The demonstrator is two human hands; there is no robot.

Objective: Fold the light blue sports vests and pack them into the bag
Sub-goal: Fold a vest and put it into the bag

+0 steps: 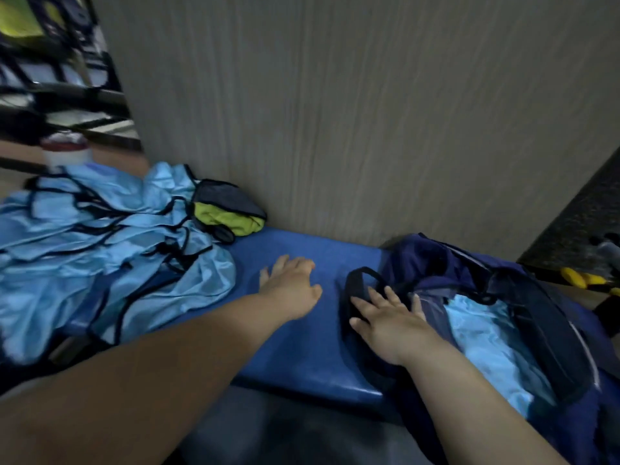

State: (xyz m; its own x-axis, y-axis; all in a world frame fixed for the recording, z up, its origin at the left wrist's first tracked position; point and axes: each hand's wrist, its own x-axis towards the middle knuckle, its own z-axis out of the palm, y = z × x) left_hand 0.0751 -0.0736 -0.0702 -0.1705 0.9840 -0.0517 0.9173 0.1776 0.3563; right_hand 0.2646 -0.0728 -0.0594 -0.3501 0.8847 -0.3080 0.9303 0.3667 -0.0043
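dim light; a grey wood-grain panel (335,112) rises behind a blue padded bench (312,250).

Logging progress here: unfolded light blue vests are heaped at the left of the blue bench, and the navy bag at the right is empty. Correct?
Not quite: the navy bag is not empty. The head view shows light blue fabric already inside it, apparently a packed vest. The rest holds: the unfolded vests are heaped at the left of the blue bench, and the bag sits at the right.

The bench (322,250) is shining deep blue. The vests (100,236) heaped on the bench are showing light blue with thin black edges. The bag (436,260) on the bench is looking dark navy.
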